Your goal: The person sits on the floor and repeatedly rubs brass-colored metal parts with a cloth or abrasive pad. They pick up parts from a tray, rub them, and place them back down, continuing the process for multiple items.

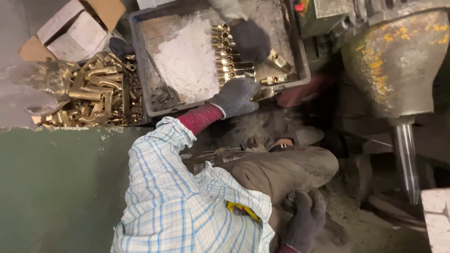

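Note:
My left hand [236, 96], in a grey glove with a red cuff, reaches from a checked sleeve to the near rim of a grey tray [140, 65]. Its fingers curl on a brass fitting [264, 93] at that rim. A row of several brass fittings [229, 56] lies in the tray beside a heap of white powder [187, 56]. Another person's dark-gloved hand [251, 40] comes in from the top and rests on that row. My right hand [304, 220], gloved too, lies low by my bent knee [286, 168] with fingers spread and nothing in it.
A heap of loose brass parts [96, 91] fills a bin left of the tray, with an open cardboard box [75, 26] behind it. A worn metal machine [398, 61] with a steel rod [407, 159] stands at right. A green surface [56, 187] lies at lower left.

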